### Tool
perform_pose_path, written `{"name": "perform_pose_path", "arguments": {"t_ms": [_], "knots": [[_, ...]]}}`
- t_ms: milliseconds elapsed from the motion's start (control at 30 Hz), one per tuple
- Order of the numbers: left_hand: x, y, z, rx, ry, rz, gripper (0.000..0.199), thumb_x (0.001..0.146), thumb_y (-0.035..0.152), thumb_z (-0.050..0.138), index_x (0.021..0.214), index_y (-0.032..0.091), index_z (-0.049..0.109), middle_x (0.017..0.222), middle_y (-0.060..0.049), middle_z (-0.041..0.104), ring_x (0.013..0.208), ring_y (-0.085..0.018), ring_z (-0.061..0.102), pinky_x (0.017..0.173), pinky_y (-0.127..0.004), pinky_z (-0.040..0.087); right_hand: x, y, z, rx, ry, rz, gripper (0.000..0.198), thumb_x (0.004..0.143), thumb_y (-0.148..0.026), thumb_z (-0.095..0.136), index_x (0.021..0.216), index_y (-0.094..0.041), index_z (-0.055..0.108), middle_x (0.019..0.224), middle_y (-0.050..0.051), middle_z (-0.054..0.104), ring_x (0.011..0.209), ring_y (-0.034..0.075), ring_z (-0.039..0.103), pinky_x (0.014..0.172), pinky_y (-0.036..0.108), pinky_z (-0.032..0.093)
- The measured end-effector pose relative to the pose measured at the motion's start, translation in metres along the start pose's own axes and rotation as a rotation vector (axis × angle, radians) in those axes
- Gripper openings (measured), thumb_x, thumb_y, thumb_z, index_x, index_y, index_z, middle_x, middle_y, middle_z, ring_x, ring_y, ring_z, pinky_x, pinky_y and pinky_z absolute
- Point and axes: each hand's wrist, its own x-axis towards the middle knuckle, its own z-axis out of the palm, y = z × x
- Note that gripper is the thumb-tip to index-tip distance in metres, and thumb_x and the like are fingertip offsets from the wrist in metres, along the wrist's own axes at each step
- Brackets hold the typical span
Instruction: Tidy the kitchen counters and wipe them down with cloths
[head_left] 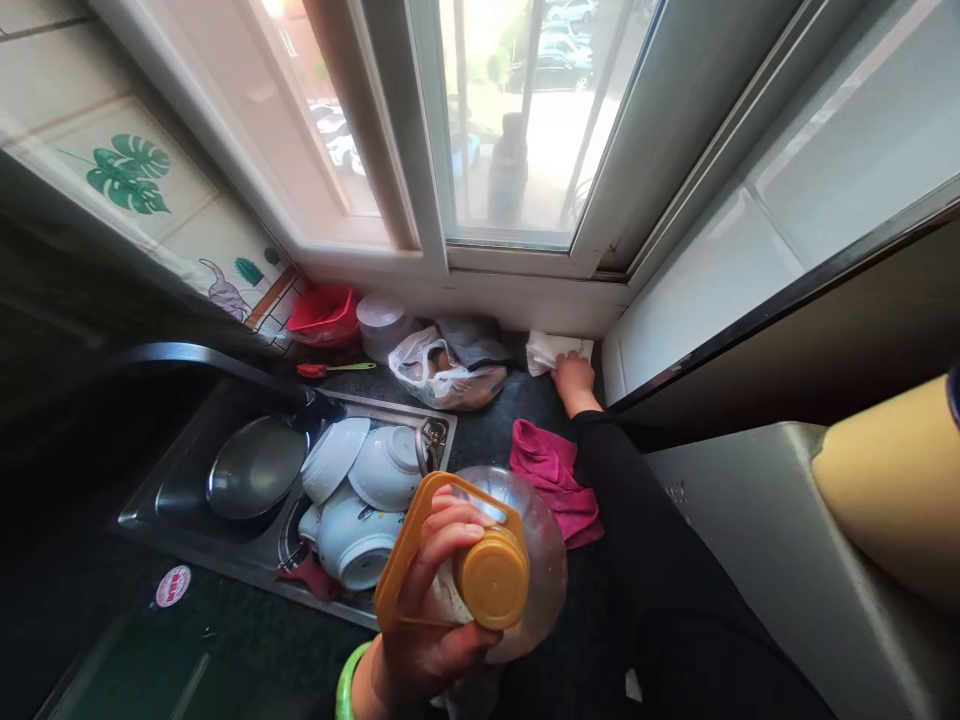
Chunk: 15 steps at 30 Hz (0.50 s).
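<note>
My left hand (442, 580), with a green bangle at the wrist, is closed around the orange handle (401, 560) of a clear plastic jug (544, 570) with an orange screw cap (495, 578). The jug is held up close to my view, over the counter beside the sink. My right hand (575, 380) reaches out in a dark sleeve to the far corner under the window. Its fingers are curled onto a white, tissue-like wad (546, 352). A crumpled magenta cloth (551, 475) lies between the jug and my right forearm.
Left is a steel sink (180, 490) with a pan (259, 468) and stacked white bowls (386, 465). Along the window sill stand a red basket (324, 316), a round white container (384, 325) and a plastic bag (442, 375). A beige cylinder (892, 490) juts in at right.
</note>
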Motion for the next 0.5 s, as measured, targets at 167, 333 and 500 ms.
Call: {"name": "perform_pose_path", "arguments": {"t_ms": [167,333,500], "knots": [[-0.001,-0.003,0.001,-0.028,-0.007,0.036,0.051,0.09,0.059,0.066,0.125,0.023,0.062,0.112,-0.01,0.072,0.106,-0.03,0.068,0.105,-0.054,0.048,-0.034,-0.004,-0.003,0.13,0.04,0.066,0.022,0.091,-0.015,0.06,0.106,-0.01,0.074,0.115,0.02,0.071,0.105,0.026,0.068,0.087,0.029,0.047],[0.004,-0.001,0.002,-0.027,-0.008,0.05,0.045,0.092,0.049,0.067,0.128,0.023,0.062,0.115,-0.009,0.071,0.113,-0.03,0.066,0.106,-0.054,0.049,-0.109,0.001,-0.022,0.425,0.324,0.325,0.042,0.098,-0.029,0.037,0.111,-0.006,0.07,0.108,0.022,0.074,0.1,0.027,0.069,0.077,0.03,0.051],[-0.008,0.006,-0.007,-0.036,0.01,-0.091,0.067,0.087,0.061,0.069,0.139,0.022,0.057,0.134,-0.014,0.064,0.134,-0.036,0.055,0.114,-0.056,0.043,-0.276,0.029,-0.022,1.048,0.679,0.503,0.043,0.087,-0.043,0.045,0.105,-0.012,0.07,0.102,0.01,0.074,0.099,0.026,0.068,0.081,0.036,0.056]]}}
